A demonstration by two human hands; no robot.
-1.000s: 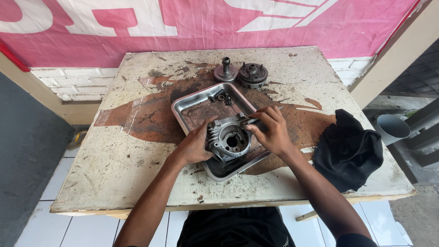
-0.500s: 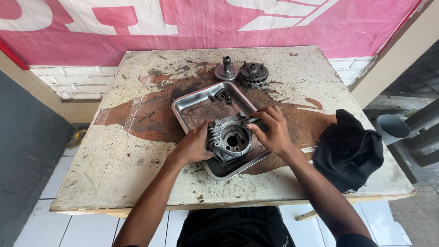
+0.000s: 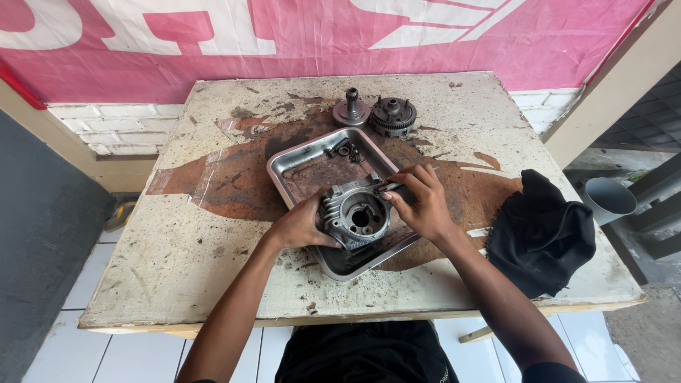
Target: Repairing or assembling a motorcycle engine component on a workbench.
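At the centre of the frame we hold a finned metal engine cylinder head (image 3: 357, 213) over the near end of a steel tray (image 3: 298, 164). Our left hand (image 3: 301, 225) cups its left side; our right hand (image 3: 420, 202) rests on its right edge, fingers (image 3: 394, 189) pinched on a slim dark tool (image 3: 387, 186) touching the top of the part. A few small dark parts (image 3: 344, 150) lie in the tray's far end. Just beyond the tray, toward the top of the frame, a shafted gear (image 3: 352, 110) and a round clutch hub (image 3: 393, 115) stand side by side on the stained bench (image 3: 177, 241). A crumpled black rag (image 3: 543, 230) lies at right.
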